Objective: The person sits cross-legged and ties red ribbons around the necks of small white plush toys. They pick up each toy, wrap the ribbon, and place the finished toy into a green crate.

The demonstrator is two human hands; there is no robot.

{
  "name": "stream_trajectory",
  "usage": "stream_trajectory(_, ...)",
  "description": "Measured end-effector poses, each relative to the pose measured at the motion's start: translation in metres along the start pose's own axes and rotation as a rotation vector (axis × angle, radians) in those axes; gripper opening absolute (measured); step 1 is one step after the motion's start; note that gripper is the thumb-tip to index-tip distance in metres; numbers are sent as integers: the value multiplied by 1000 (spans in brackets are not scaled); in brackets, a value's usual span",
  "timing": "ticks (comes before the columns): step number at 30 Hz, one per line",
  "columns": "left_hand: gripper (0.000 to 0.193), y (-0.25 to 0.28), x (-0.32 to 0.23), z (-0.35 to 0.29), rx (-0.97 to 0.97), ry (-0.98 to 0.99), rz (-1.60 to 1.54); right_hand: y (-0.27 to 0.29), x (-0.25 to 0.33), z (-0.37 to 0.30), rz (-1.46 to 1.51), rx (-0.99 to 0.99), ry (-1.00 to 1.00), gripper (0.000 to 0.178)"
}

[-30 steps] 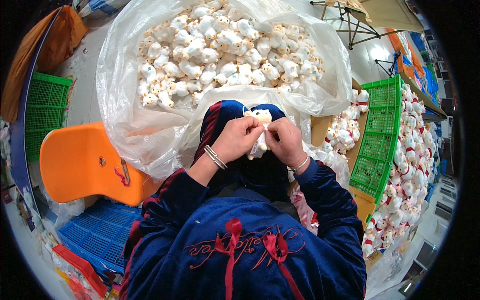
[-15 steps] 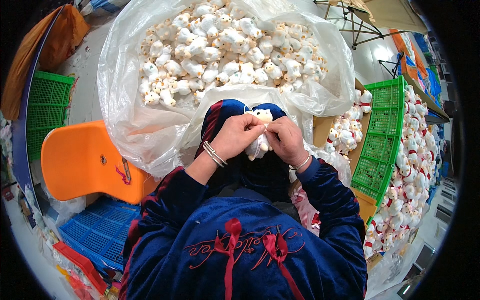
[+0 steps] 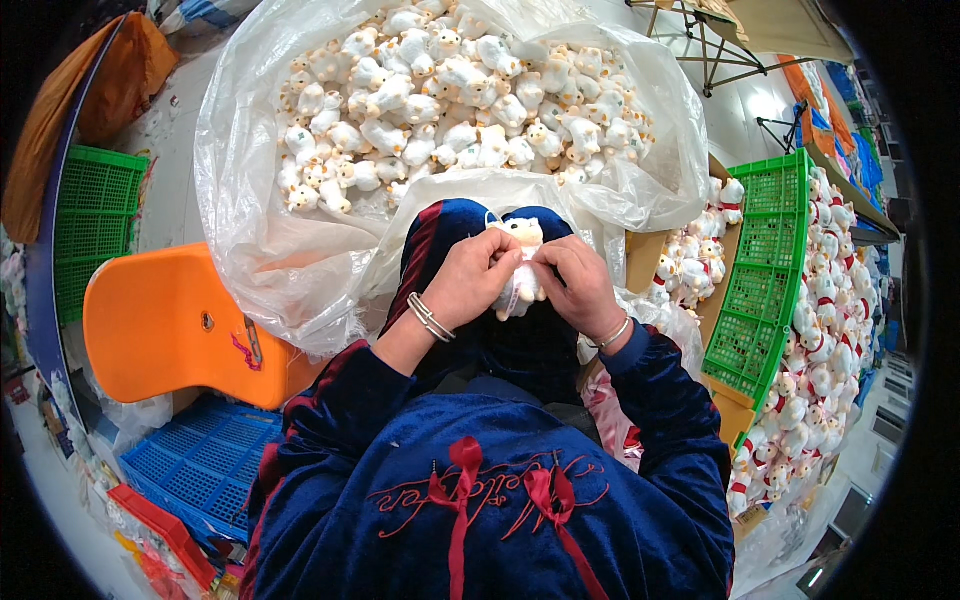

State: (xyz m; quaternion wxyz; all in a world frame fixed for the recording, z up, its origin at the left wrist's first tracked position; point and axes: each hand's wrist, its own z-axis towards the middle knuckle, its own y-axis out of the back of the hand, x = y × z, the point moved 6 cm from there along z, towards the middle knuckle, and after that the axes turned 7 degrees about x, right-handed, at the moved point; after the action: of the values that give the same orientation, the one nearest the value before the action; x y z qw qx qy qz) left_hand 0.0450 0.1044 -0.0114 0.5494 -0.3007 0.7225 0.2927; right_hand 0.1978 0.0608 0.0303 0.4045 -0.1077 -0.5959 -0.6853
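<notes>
A small white plush toy (image 3: 519,232) with a cream head and a thin loop on top is held over my knees, its head pointing away from me. My left hand (image 3: 473,277) is closed on the toy's left side, thumb and forefinger pinched near its neck. From the other side my right hand (image 3: 578,283) pinches at the same neck area. A thin pale strip seems to run between the fingertips, but it is too small to make out. The toy's lower body and feet hang below the fingers.
Ahead lies a big clear plastic bag (image 3: 245,150) heaped with similar plush toys (image 3: 440,95). At right stand a green crate (image 3: 755,290) and many toys with red scarves (image 3: 825,330). An orange chair (image 3: 150,325) and blue crate (image 3: 205,460) are at left.
My fingertips have drawn slightly apart at the toy's neck, the right hand shifting a little toward me. More of the toy's body shows between the hands.
</notes>
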Motion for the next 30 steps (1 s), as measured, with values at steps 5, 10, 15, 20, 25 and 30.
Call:
stream_trajectory(5, 19, 1, 2, -3, -98, -94, 104, 6, 1, -2, -26, -27, -28, 18)
stream_trajectory(10, 19, 0, 3, -7, -152, -79, 136, 11, 5, -1, -66, -70, 3, 18)
stream_trajectory(15, 21, 4, 1, -6, -136, 16, 34, 5, -17, -15, 348, 106, -487, 16)
stream_trajectory(20, 22, 2, 6, -6, -49, 130, 35, -3, -33, -21, 556, 327, -672, 16)
stream_trajectory(25, 21, 1, 6, -5, -41, 120, 63, 15, -30, 0, 329, 333, -514, 11)
stream_trajectory(30, 20, 0, 4, -4, -40, 109, 77, 34, -6, 25, -58, 166, -164, 10)
